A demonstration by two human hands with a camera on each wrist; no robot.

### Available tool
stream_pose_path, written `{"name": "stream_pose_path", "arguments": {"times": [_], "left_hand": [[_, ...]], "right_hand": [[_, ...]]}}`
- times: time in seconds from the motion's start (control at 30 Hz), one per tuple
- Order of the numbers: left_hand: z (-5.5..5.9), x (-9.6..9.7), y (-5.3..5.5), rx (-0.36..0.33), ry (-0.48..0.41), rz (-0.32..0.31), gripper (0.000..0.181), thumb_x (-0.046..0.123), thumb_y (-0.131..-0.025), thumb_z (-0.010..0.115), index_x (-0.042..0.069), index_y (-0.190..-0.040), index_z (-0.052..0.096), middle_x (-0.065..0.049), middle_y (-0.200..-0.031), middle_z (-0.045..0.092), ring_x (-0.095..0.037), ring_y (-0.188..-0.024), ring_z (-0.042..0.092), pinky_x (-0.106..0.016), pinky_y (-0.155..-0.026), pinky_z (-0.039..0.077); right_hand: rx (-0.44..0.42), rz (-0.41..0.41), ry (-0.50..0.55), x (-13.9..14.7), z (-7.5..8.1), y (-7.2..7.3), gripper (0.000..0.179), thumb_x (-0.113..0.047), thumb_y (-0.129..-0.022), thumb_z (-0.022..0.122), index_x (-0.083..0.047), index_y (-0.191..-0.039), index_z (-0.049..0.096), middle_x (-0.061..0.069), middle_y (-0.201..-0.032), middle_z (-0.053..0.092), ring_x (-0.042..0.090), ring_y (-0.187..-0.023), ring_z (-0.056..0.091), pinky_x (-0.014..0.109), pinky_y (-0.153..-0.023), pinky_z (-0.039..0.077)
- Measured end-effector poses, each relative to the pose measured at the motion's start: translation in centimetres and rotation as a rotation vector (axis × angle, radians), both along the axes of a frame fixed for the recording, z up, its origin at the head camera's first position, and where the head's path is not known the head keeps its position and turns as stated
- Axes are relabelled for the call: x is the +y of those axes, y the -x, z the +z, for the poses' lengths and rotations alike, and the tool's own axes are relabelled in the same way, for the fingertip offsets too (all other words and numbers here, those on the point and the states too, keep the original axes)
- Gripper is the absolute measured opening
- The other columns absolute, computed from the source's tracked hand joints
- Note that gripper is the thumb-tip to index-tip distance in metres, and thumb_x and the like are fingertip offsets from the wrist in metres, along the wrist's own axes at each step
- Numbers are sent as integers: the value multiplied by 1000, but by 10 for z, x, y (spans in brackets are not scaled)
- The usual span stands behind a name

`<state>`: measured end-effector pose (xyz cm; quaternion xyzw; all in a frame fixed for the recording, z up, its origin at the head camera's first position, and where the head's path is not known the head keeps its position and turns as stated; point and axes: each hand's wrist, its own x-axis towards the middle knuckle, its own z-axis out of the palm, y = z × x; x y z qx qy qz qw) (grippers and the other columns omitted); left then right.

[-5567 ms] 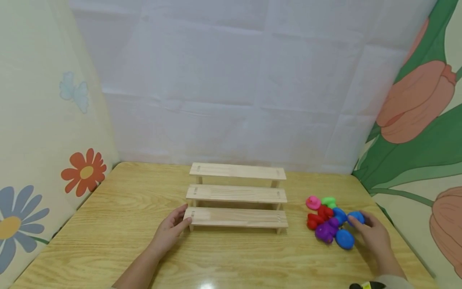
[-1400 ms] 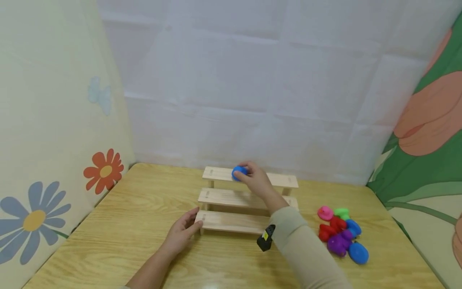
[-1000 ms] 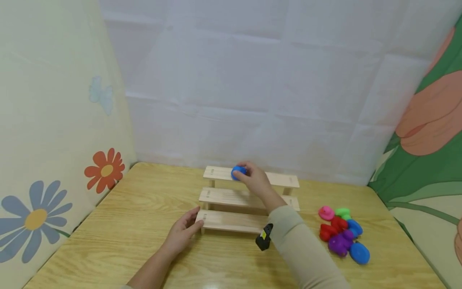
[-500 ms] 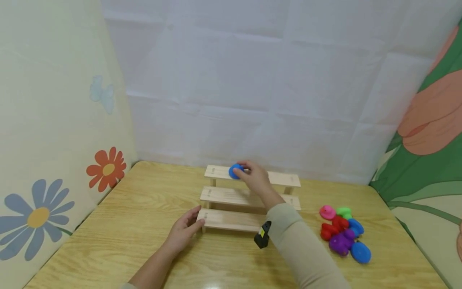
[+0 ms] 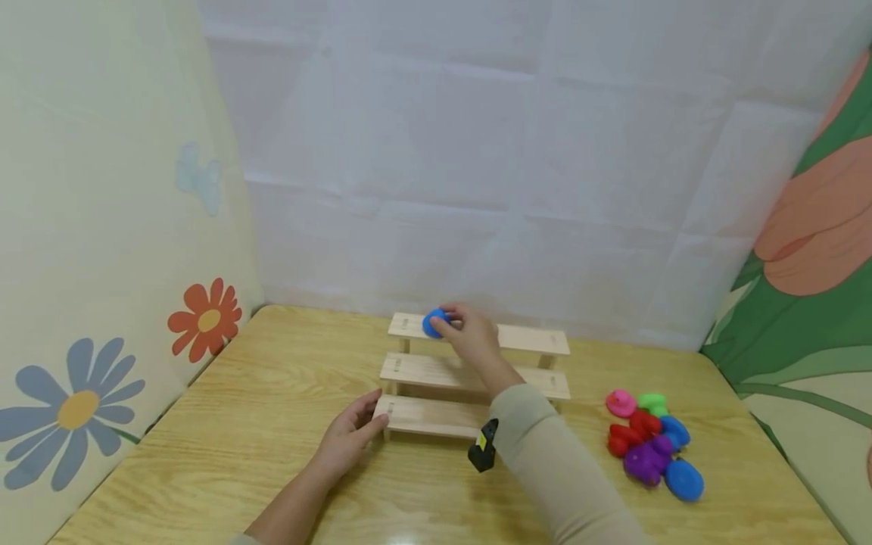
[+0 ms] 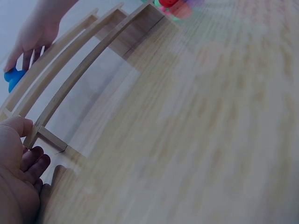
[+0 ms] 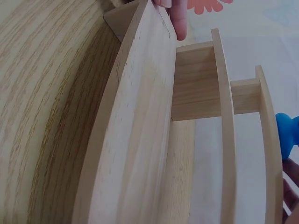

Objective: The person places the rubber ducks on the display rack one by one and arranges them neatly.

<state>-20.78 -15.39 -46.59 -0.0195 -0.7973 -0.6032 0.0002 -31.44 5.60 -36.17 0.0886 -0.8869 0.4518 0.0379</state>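
Note:
A three-tier wooden display stand (image 5: 436, 414) stands on the table. My left hand (image 5: 347, 441) grips the left end of its lowest board, thumb on top and fingers at the end, as the left wrist view also shows. At the top board, my right hand (image 5: 474, 339) pinches a small blue toy (image 5: 434, 323), rounded like a rubber duck, between thumb and fingers. The toy is left of the board's middle, right at its surface. In the right wrist view, the blue toy (image 7: 286, 135) shows behind the top board's edge, which partly hides the fingers.
To the right of the stand lies a cluster of small toys: pink (image 5: 621, 403), green (image 5: 652, 403), red (image 5: 623, 439), purple (image 5: 647, 460) and blue (image 5: 684, 480). A white cloth (image 5: 436, 189) hangs behind the table; printed flower panels flank both sides.
My right hand has brought the blue toy from the cluster to the top board, then moved it left along that board. My left hand keeps its grip on the stand.

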Motion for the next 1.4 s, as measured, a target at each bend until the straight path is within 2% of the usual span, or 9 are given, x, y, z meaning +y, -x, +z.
{"name": "stream_pose_path", "arguments": {"times": [0.07,0.2,0.3,0.47,0.67,0.9,1.13,1.4], "left_hand": [[-1,1,1,-3,-3,3,54,16,-96,61,-1,-145,43,-19,-128,61,-23,-115,56,-20,-88,46],[-2,1,1,-7,-9,4,54,16,-97,61,-1,-145,43,-19,-129,61,-23,-115,56,-20,-88,46],[-2,0,2,-8,-9,3,54,16,-97,61,-1,-145,43,-19,-129,61,-24,-116,56,-20,-88,46],[-3,1,2,-1,-7,7,54,16,-96,61,-1,-144,43,-19,-128,62,-23,-115,57,-20,-88,46],[-4,1,3,-2,-4,11,53,15,-96,62,-1,-144,44,-19,-128,62,-25,-116,57,-20,-89,46],[-3,0,2,3,-9,13,54,15,-96,62,-2,-144,43,-20,-130,61,-26,-118,57,-20,-89,46],[-5,0,3,9,2,6,54,18,-97,61,0,-145,43,-20,-132,60,-29,-121,56,-19,-90,45],[-4,-1,3,17,36,-1,55,20,-97,61,0,-145,43,-20,-132,60,-31,-123,55,-26,-95,46]], "right_hand": [[-1,4,2,-1,-1,0,43,-46,-94,63,-21,-129,62,3,-131,65,24,-120,62,43,-100,49],[3,14,9,-3,-1,-2,47,-46,-94,62,-20,-133,60,4,-133,64,25,-122,61,48,-109,40],[12,3,8,-5,0,-2,47,-46,-94,61,-20,-134,60,4,-133,64,25,-122,61,53,-116,25],[36,-30,-5,-9,-2,-3,45,-45,-94,62,-21,-132,61,3,-131,66,26,-122,61,56,-117,16],[55,-61,-32,-11,-5,-1,44,-47,-93,62,-25,-131,62,0,-130,66,29,-127,54,54,-116,20],[45,-55,-8,-10,-7,-2,51,-49,-93,63,-23,-136,58,0,-136,62,32,-132,48,56,-115,22],[38,-28,17,-3,-8,-6,56,-47,-90,67,-24,-139,54,4,-141,57,33,-133,47,55,-110,35],[71,7,39,9,-9,-8,58,-41,-90,69,-18,-141,52,9,-143,54,34,-134,47,55,-112,33]]}}
